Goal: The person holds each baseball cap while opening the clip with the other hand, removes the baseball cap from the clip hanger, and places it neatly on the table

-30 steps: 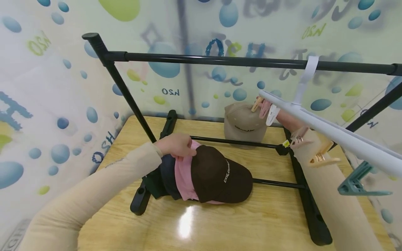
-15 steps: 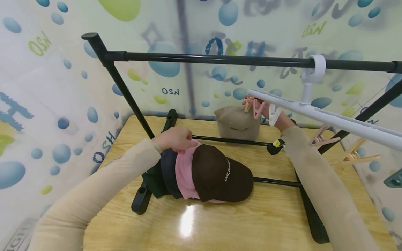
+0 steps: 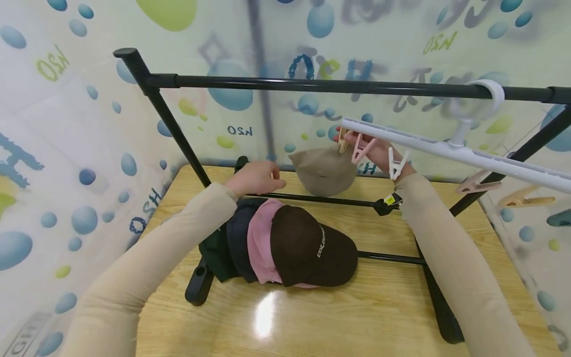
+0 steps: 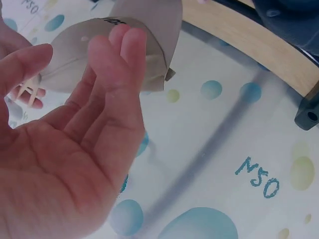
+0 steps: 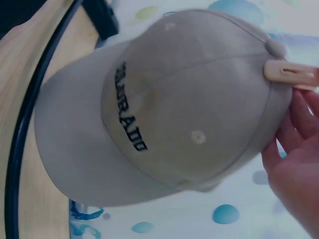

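Observation:
My left hand [image 3: 254,178] is raised above the pile of caps, fingers loosely bent and holding nothing; its palm [image 4: 60,169] fills the left wrist view. A beige cap [image 5: 184,99] with dark lettering hangs at the back, its crown caught in a peach clothespin [image 5: 291,73]. That clothespin sits at the near end of a white hanger [image 3: 415,141]. Reaching behind the hanger, my right hand [image 3: 374,151] pinches the clothespin at its fingertips, partly hidden by the hanger and other clips. Pink [image 3: 363,148] and white [image 3: 396,162] clothespins dangle beside it.
A black rack's top bar [image 3: 285,85] carries the hanger. On the wooden table [image 3: 321,317] lies a stack of caps: dark brown [image 3: 299,243], pink [image 3: 260,243], navy [image 3: 238,243] and dark green [image 3: 218,255]. Low rack bars cross the table. A patterned curtain hangs behind.
My left hand has lifted off the pink cap and moved up. The right hand and beige cap have shifted left, and the hanger has turned, its hook sliding right along the bar.

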`<act>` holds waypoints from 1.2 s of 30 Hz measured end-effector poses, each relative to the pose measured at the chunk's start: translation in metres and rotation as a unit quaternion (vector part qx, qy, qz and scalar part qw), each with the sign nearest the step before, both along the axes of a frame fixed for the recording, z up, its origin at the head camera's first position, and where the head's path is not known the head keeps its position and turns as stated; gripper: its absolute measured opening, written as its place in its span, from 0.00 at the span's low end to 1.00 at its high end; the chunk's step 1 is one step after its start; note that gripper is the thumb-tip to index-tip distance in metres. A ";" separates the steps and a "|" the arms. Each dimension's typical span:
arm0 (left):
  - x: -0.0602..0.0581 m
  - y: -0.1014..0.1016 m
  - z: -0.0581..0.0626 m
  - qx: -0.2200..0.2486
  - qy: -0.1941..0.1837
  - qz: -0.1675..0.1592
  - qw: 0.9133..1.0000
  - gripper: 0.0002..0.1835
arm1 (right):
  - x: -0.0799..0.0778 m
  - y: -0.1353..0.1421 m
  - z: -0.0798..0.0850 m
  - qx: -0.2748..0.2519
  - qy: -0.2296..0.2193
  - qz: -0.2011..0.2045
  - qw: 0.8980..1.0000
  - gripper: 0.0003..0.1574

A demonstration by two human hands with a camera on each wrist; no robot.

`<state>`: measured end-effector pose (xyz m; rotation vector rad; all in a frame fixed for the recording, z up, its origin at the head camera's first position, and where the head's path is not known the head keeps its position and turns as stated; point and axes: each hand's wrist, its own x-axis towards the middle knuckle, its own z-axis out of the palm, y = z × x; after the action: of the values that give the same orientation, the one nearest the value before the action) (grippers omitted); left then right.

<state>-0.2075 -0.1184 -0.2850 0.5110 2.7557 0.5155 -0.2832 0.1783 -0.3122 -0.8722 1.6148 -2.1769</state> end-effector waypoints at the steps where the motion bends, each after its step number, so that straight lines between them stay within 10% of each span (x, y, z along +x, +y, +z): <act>1: -0.001 0.001 0.000 0.000 0.006 -0.003 1.000 0.13 | -0.001 0.001 0.002 0.044 0.034 -0.018 0.998 0.17; 7: -0.008 0.007 0.004 0.024 0.029 -0.021 0.999 0.11 | -0.009 0.012 0.006 0.004 0.031 0.116 0.993 0.25; 11: -0.012 0.014 0.009 0.016 0.020 -0.039 0.999 0.13 | -0.020 0.012 0.005 -0.060 0.007 0.273 0.960 0.25; 14: -0.014 0.024 0.011 0.007 0.017 -0.061 0.998 0.17 | -0.022 0.012 0.007 -0.073 -0.010 0.311 0.947 0.24; 21: -0.020 0.053 0.010 0.015 0.045 -0.068 0.997 0.14 | -0.009 0.018 0.011 -0.006 0.025 0.225 0.974 0.17; 36: -0.029 0.089 0.005 0.067 0.078 -0.102 0.989 0.13 | 0.000 0.002 0.021 0.197 0.046 0.056 0.978 0.24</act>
<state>-0.2360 -0.0297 -0.2799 0.8919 2.7828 0.6370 -0.2834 0.1804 -0.2913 -0.9234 1.9021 -1.6790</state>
